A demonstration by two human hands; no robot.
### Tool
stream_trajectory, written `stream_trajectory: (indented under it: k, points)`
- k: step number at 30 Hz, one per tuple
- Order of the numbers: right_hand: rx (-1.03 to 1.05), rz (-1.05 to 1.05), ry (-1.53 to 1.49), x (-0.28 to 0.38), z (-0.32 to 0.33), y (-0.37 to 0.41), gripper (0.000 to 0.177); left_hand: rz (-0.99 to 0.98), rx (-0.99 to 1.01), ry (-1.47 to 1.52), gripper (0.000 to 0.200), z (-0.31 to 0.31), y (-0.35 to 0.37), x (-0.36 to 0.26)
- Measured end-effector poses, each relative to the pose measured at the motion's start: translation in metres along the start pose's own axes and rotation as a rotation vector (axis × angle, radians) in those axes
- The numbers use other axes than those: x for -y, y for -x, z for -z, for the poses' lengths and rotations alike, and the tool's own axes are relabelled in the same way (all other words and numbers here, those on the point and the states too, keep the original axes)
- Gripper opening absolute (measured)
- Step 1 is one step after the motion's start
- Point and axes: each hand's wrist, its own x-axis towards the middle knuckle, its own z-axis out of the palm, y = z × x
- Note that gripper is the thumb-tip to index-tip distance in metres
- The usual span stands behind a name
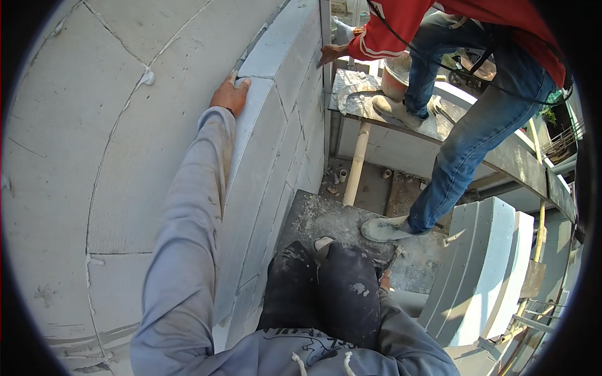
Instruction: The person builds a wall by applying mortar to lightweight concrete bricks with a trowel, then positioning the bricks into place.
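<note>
Rising beside the person, the block wall point(282, 163) is standing several courses high, its joints already mortared. Spare blocks point(483, 263) are waiting unlaid, leaning by the platform point(326, 219). A co-worker point(476, 113) is pressing a hand point(330, 53) against the wall's far end. The person's left hand point(231, 94) is holding the top block point(248, 131) in the uppermost row, fingers curled over its edge; the right hand isn't showing.
</note>
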Motion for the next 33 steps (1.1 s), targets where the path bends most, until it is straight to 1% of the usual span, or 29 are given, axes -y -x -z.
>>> stream_trajectory:
  k: [1, 2, 4, 6, 8, 10, 12, 13, 14, 16, 17, 19, 20, 22, 23, 26, 28, 29, 30, 32, 33]
  points:
    - [0.036, 0.035, -0.010, 0.002, 0.013, -0.005, 0.065, -0.007, -0.002, 0.005, 0.061, 0.000, -0.001, -0.001]
    - [0.023, 0.031, -0.015, 0.005, 0.032, -0.005, 0.065, -0.018, -0.007, 0.011, 0.061, 0.001, -0.001, -0.002]
    - [0.184, 0.133, -0.065, 0.013, 0.071, -0.002, 0.059, -0.038, -0.016, 0.009, 0.061, -0.003, -0.004, 0.000]
    - [0.270, 0.249, 0.101, -0.016, 0.047, -0.041, 0.054, -0.057, -0.040, 0.012, 0.061, -0.002, -0.006, -0.001]
    - [-0.098, 0.428, 0.022, -0.023, 0.084, -0.004, 0.053, 0.012, 0.004, -0.045, 0.061, 0.002, 0.002, -0.008]
    - [-0.026, 0.386, -0.089, -0.034, 0.104, 0.018, 0.054, -0.007, -0.022, -0.045, 0.062, 0.001, 0.001, -0.008]
    - [-0.008, 0.373, -0.102, -0.057, 0.109, 0.031, 0.045, 0.000, 0.001, -0.081, 0.061, 0.000, 0.001, -0.008]
    - [-0.005, 0.370, -0.096, -0.075, 0.099, 0.027, 0.042, -0.002, 0.001, -0.106, 0.060, 0.000, 0.002, -0.009]
    - [-0.010, 0.380, -0.074, -0.105, 0.073, 0.012, 0.039, -0.013, 0.004, -0.099, 0.060, 0.002, 0.003, -0.011]
    - [-0.025, 0.429, -0.023, -0.189, -0.012, -0.048, 0.034, 0.003, 0.011, -0.056, 0.059, 0.003, 0.006, -0.011]
    - [-0.031, 0.451, -0.007, -0.220, -0.042, -0.069, 0.031, -0.005, 0.021, -0.054, 0.059, 0.005, 0.006, -0.013]
    - [-0.044, 0.468, 0.017, -0.233, -0.043, -0.056, 0.026, 0.013, 0.009, -0.071, 0.058, 0.006, 0.010, -0.015]
    - [-0.016, 0.417, 0.036, -0.238, -0.038, -0.056, 0.026, 0.010, 0.017, -0.065, 0.058, 0.002, 0.010, -0.013]
    - [0.041, 0.316, 0.078, -0.188, 0.037, 0.010, 0.026, -0.001, 0.003, -0.055, 0.059, 0.002, 0.004, -0.010]
    - [0.067, 0.317, 0.044, -0.177, 0.046, 0.014, 0.031, 0.007, 0.010, -0.011, 0.061, 0.002, 0.004, -0.010]
    - [0.080, 0.348, -0.030, -0.109, 0.092, 0.041, 0.034, 0.036, 0.008, -0.039, 0.060, 0.003, 0.007, -0.012]
    - [0.101, 0.444, -0.113, -0.040, 0.141, 0.060, 0.036, 0.036, 0.001, -0.037, 0.060, 0.004, 0.003, -0.012]
    - [0.078, 0.489, -0.168, -0.009, 0.156, 0.062, 0.037, 0.035, 0.004, -0.038, 0.060, 0.002, 0.004, -0.010]
    - [0.059, 0.533, -0.225, 0.020, 0.169, 0.059, 0.037, 0.046, 0.004, -0.045, 0.060, 0.001, 0.007, -0.009]
    - [0.046, 0.675, -0.223, 0.079, 0.173, 0.023, 0.039, 0.013, -0.008, -0.022, 0.059, 0.005, 0.009, -0.012]
    - [0.080, 0.680, -0.192, 0.119, 0.190, 0.020, 0.037, 0.021, -0.005, -0.033, 0.059, 0.007, 0.010, -0.013]
